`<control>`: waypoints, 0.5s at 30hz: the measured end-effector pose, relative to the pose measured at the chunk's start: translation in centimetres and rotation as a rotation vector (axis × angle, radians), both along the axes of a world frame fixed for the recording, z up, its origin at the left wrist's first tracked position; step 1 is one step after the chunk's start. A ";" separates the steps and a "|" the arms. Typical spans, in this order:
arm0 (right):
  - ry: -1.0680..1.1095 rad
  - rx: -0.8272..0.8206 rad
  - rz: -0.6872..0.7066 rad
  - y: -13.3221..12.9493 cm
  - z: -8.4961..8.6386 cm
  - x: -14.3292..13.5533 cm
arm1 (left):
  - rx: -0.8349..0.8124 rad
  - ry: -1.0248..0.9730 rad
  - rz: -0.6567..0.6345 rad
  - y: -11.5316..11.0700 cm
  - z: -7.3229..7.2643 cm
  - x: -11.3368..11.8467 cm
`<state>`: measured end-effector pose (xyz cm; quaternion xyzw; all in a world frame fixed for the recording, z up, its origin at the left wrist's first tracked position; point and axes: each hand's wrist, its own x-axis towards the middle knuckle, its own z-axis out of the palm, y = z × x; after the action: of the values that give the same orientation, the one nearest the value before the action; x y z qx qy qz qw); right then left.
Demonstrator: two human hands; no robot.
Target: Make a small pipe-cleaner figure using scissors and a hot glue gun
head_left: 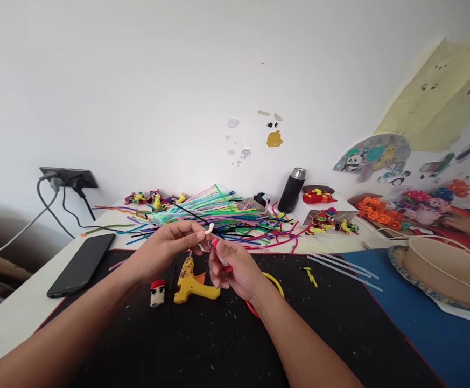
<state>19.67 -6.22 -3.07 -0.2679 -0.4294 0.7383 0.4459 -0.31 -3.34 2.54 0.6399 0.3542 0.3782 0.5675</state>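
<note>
My left hand [168,247] pinches a short, bent white pipe cleaner piece [209,229] between thumb and fingertips. Just below it, my right hand [237,264] is closed around what looks like a red lighter [223,263], its metal end close to the white piece. My fingers hide part of the lighter. On the black mat [299,334] under my hands lies a yellow hot glue gun [188,285] with a stained nozzle. Left of the gun is a small white figure with a red top [158,295]. A yellow and red ring [275,283] is partly covered by my right wrist.
Many coloured pipe cleaners [226,218] are heaped behind the mat. A black phone [82,265] lies left, glue sticks [345,267] right. A black bottle [292,189] and a white box [327,210] stand by the wall. Another person's hand [469,225] shows far right, beyond a round container [447,267].
</note>
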 end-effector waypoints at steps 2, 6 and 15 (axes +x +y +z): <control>0.014 -0.004 0.014 -0.1 0.2 0.0 | -0.010 -0.001 0.009 0.0 -0.1 -0.2; -0.016 -0.014 -0.005 -0.2 0.4 -0.2 | 0.035 0.061 0.029 -0.4 0.0 -0.5; -0.154 0.072 -0.015 -0.1 -0.5 -0.7 | 0.086 0.146 0.024 -0.8 0.0 -0.2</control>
<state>18.96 -6.36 -3.54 -0.3108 -0.4868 0.6962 0.4262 -0.50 -4.14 2.53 0.6852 0.3859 0.3519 0.5076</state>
